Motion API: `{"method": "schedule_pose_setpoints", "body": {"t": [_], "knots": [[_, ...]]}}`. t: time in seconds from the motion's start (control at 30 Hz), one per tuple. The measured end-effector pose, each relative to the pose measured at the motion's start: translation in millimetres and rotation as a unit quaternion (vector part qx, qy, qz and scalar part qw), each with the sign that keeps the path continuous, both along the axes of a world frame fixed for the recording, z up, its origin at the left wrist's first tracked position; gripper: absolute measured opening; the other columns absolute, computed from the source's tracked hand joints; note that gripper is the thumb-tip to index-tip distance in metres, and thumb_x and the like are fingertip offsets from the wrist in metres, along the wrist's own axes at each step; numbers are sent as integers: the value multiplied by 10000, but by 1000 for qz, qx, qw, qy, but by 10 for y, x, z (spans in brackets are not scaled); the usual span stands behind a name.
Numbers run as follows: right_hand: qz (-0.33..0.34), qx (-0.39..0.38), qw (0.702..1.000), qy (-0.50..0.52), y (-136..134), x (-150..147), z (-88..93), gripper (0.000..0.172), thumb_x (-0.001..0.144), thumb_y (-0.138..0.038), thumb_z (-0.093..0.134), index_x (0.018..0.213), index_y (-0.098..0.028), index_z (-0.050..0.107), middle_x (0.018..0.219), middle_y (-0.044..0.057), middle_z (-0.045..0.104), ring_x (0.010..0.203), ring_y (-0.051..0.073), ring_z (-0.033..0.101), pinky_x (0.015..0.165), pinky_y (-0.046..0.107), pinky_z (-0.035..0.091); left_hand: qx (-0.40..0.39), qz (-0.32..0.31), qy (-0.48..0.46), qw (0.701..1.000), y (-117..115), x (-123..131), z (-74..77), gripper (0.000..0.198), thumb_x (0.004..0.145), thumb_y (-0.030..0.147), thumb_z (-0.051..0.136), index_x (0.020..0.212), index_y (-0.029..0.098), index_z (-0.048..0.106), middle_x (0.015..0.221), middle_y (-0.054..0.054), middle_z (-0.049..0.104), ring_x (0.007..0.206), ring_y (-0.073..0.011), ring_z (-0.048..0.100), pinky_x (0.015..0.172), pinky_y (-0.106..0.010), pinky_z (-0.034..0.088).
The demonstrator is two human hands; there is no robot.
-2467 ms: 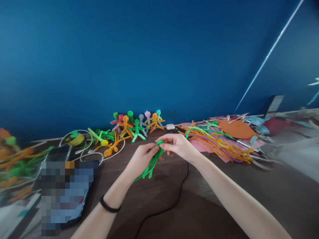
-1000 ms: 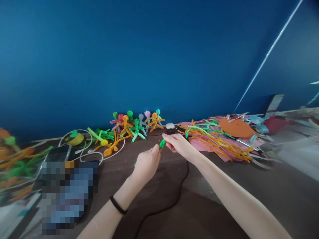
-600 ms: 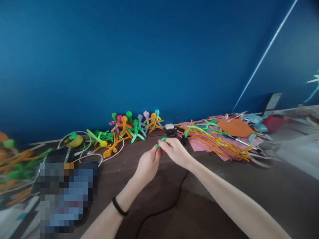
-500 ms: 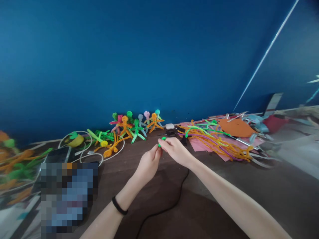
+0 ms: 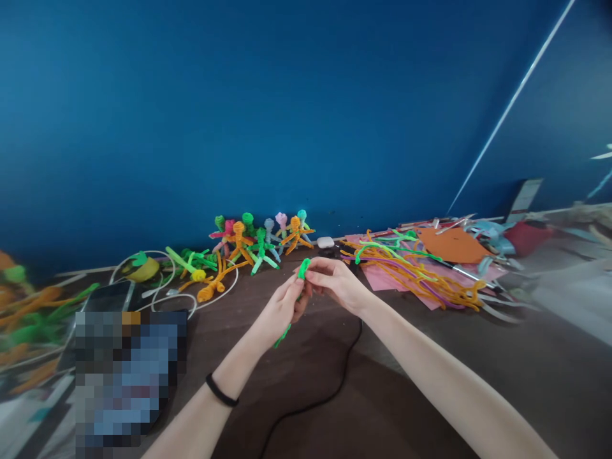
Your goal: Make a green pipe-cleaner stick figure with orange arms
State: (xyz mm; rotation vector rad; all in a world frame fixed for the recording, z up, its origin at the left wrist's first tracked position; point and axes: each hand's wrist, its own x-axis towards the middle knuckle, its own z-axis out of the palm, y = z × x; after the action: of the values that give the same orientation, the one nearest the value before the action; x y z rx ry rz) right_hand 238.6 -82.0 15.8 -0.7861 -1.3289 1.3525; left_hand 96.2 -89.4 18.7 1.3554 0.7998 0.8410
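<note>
A bright green pipe cleaner [image 5: 304, 268] with a coiled upper end is pinched between my two hands above the middle of the table. My left hand [image 5: 280, 312] is closed around it from the left, and a green tail comes out below the palm. On the other side, the thumb and fingertips of my right hand [image 5: 337, 284] close on the coil near its top. Just beyond my hands, a green pipe-cleaner figure [image 5: 261, 245] and an orange one [image 5: 296, 234] stand with several others by the wall.
Orange pipe cleaners [image 5: 421, 280] and pink paper [image 5: 382, 278] are heaped at the right, with an orange sheet [image 5: 454, 245] on top. A white earbud case [image 5: 326, 242] lies by the wall. A white cable [image 5: 174, 274] loops at the left; a black cord [image 5: 335, 392] crosses the front.
My left hand has turned and shifted slightly left and down, showing more of the green pipe cleaner and its tail below the palm. My right fingers have changed their pinch on the coil.
</note>
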Motion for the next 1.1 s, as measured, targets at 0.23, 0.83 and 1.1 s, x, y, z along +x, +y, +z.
{"method": "schedule_pose_setpoints", "body": {"t": [0.23,0.83,1.1], "knots": [[-24,-39,999,29,-28,-48,33,282,586,-356,734,660,-156,550,724,0,611,548,73,476,492,210,321,-40,-19,3,999,24,-4,-36,305,799,475,403,672,202,350,469,103,199,362,-35,151,343,-165,127],[-45,-89,994,46,37,-120,-176,339,619,-392,693,591,-157,451,469,-64,467,429,54,395,445,203,276,63,56,38,996,90,61,-215,268,787,389,428,652,158,441,504,72,318,421,-41,258,402,-185,205],[-130,64,960,-242,136,289,56,293,713,-200,527,993,-174,608,671,-15,538,521,91,486,511,229,389,-11,91,-21,996,135,11,-199,305,695,442,528,617,155,458,482,89,268,396,-27,219,379,-167,165]]}}
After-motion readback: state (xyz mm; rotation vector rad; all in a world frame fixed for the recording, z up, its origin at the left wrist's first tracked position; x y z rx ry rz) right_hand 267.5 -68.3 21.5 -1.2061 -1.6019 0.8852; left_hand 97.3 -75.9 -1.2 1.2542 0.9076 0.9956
